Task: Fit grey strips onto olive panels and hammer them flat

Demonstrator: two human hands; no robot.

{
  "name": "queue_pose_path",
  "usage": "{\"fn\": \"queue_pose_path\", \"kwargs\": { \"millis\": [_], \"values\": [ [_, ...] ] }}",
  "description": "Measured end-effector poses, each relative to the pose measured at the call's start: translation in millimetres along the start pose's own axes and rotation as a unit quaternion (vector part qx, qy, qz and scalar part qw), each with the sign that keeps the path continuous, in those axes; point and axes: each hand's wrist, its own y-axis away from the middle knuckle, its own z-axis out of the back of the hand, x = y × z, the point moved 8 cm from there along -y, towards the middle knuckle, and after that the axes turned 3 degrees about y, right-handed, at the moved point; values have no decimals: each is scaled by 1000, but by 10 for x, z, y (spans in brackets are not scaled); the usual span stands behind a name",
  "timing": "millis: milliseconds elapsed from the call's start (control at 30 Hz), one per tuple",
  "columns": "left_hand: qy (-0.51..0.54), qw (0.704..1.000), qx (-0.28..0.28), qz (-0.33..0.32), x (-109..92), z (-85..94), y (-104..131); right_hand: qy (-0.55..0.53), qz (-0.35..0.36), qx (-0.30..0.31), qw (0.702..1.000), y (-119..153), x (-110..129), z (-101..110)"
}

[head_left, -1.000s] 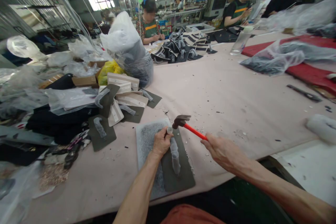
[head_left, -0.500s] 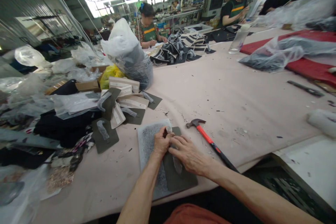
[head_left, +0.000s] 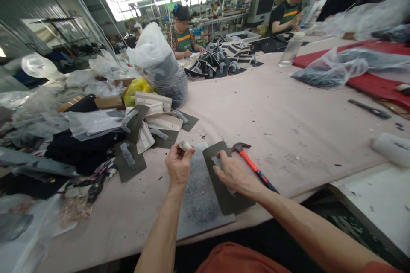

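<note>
My left hand is closed around a short whitish cylinder, raised over the left edge of a speckled grey slab. Its exact kind is not clear. My right hand has its fingers bent over a flat olive-green panel and grips it by a plastic-wrapped strip near its upper part. That panel lies slanted across the slab's right side, partly past its edge. Close by on the right rests a claw hammer with a red and black handle.
Several olive and cream panels are piled at the left, beside a large filled plastic bag. Plastic wrap and dark cloth crowd the far left. A clear bottle stands at the back right. Co-workers sit across the table.
My hands have moved apart. The left has drawn left with the white cylinder, while the right has shifted the olive panel to the right and turned it, baring more of the slab.
</note>
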Motion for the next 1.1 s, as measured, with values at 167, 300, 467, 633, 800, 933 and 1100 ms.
{"fn": "queue_pose_path", "kwargs": {
  "millis": [167,300,467,633,800,933,1100],
  "values": [
    [-14,996,57,70,533,-225,195,-140,-68,-38,987,109,-112,-276],
    [-23,993,85,80,731,-357,215,-214,-51,-71,973,157,-38,-301],
    [-40,990,97,91,922,-368,188,-177,-58,0,982,82,15,-541],
    [-61,985,131,97,1075,-327,252,-172,-28,21,984,123,-10,-650],
    [-81,977,173,97,1008,-370,264,-174,78,30,981,325,15,-593],
    [-94,974,183,97,977,-404,254,-211,64,-29,975,339,-252,-441],
    [-106,974,177,94,983,-411,271,-83,-27,-156,984,312,-955,-211]
  ]
}}
